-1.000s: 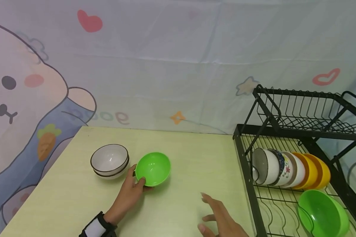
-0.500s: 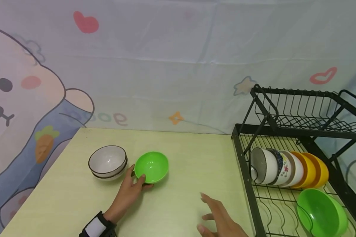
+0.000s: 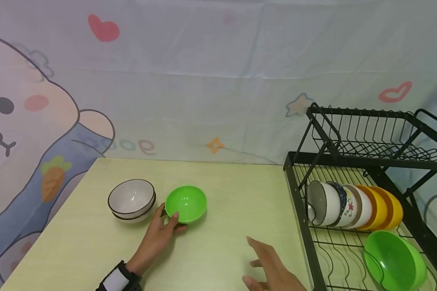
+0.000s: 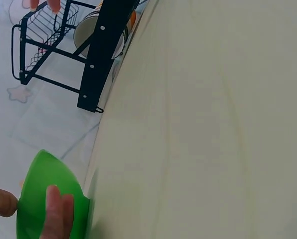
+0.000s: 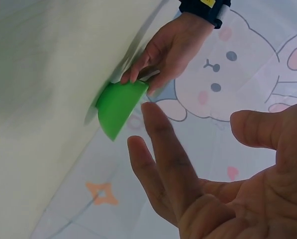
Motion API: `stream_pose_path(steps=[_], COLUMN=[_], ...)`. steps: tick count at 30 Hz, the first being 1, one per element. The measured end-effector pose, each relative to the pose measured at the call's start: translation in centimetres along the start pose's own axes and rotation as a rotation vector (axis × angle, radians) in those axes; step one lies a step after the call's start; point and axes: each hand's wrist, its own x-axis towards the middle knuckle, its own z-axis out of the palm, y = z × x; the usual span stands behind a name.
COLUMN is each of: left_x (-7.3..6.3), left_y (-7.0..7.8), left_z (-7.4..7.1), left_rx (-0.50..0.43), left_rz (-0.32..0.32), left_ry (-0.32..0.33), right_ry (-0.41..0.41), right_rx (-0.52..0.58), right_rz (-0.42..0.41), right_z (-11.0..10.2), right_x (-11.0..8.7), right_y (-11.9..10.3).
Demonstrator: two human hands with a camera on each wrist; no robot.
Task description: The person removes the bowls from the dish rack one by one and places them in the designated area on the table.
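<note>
A green bowl [image 3: 186,204] stands near the middle of the table. My left hand [image 3: 159,234] holds it by its left side, thumb at the rim and fingers against the outer wall. In the left wrist view, fingers [image 4: 57,211] lie along the green bowl [image 4: 36,214], whose base is at the tabletop. My right hand [image 3: 274,266] is over the table to the right, apart from the bowl, with fingers spread. The right wrist view shows this right hand [image 5: 213,194] holding nothing, the green bowl [image 5: 119,105] beyond it in the left hand [image 5: 175,47].
Two stacked white bowls [image 3: 132,198] with dark rims stand left of the green one. On the right is a black two-tier dish rack [image 3: 298,210]. Its lower tier holds white, patterned and yellow bowls [image 3: 380,208] in a row, and a larger green bowl [image 3: 395,258] in front.
The view has shifted slightly. The green bowl has tilted a little and sits lower onto the table, still held by my left hand. My right hand has stayed nearly still.
</note>
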Motion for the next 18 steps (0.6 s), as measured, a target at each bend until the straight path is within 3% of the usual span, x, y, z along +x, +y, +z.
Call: stream_pose_path(steps=[9, 18], left_x=[-0.9, -1.6], left_y=[0.9, 1.8], left_z=[0.0, 0.3], left_rx=[0.187, 0.272], left_rz=[0.075, 0.153], left_ry=[0.059, 0.085], right_ry=[0.003, 0.014], right_rx=[-0.014, -0.045], right_rz=[0.003, -0.026], right_z=[-0.2, -0.1], right_x=[-0.2, -0.3], right_y=[0.0, -0.1])
